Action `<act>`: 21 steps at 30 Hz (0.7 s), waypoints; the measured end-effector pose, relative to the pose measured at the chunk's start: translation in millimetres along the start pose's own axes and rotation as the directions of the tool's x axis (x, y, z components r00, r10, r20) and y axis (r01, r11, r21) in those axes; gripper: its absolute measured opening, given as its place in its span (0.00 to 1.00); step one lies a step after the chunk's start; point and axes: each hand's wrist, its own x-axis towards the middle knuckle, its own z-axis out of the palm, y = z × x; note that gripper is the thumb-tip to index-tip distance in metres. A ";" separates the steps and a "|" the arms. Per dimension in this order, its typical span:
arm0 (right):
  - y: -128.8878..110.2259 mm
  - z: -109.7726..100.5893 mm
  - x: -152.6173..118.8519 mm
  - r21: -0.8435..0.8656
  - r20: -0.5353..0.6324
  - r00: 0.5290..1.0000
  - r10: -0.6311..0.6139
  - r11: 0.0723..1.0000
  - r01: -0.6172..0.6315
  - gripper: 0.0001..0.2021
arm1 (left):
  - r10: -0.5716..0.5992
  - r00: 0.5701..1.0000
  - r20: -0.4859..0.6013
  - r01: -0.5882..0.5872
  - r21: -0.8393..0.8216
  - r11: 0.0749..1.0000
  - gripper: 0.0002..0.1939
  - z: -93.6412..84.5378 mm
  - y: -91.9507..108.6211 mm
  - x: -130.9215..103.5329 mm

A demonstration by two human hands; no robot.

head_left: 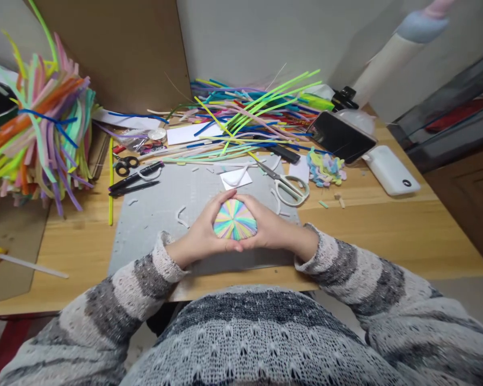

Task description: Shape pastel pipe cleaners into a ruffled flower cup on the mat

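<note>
A round disc of pastel pipe cleaners (235, 220), striped from its centre in green, yellow, pink, blue and lilac, is held between my two hands. My left hand (205, 228) curves round its left edge, and my right hand (268, 224) curves round its right edge. The fingertips meet above the disc and the thumbs meet below it. Beneath lies a grey cutting mat (153, 236) with short white pipe cleaner bits (182, 216) on it. Just beyond the hands is a small white card (236, 178) with a bent white piece on top.
Pale-handled scissors (292, 188) lie right of the card, near a pastel pile of curled pieces (325, 167). Black pens (134, 182) and dark scissors (125, 165) are left. Pipe cleaners (257, 115) heap at the back; a large bundle (44, 134) stands left. A phone (342, 136) leans right.
</note>
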 end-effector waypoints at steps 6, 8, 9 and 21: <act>-2.8 5.1 -0.3 -0.006 -0.016 1.000 0.022 1.000 -0.022 0.45 | 0.040 0.999 0.018 -0.041 0.127 0.991 0.43 1.2 0.7 0.7; -3.0 6.0 -0.1 -0.015 -0.026 0.999 0.038 0.999 -0.038 0.45 | 0.028 0.999 0.032 -0.033 0.169 0.985 0.42 1.1 0.7 0.7; -2.7 6.4 0.0 -0.019 -0.033 0.998 0.046 0.999 -0.046 0.45 | 0.023 0.999 0.037 -0.029 0.182 0.983 0.42 1.1 0.4 0.7; -3.7 -18.6 -2.7 -0.189 0.000 1.000 -0.004 0.982 0.004 0.52 | 0.082 0.992 -0.094 -0.038 0.403 0.914 0.36 2.1 10.7 -12.0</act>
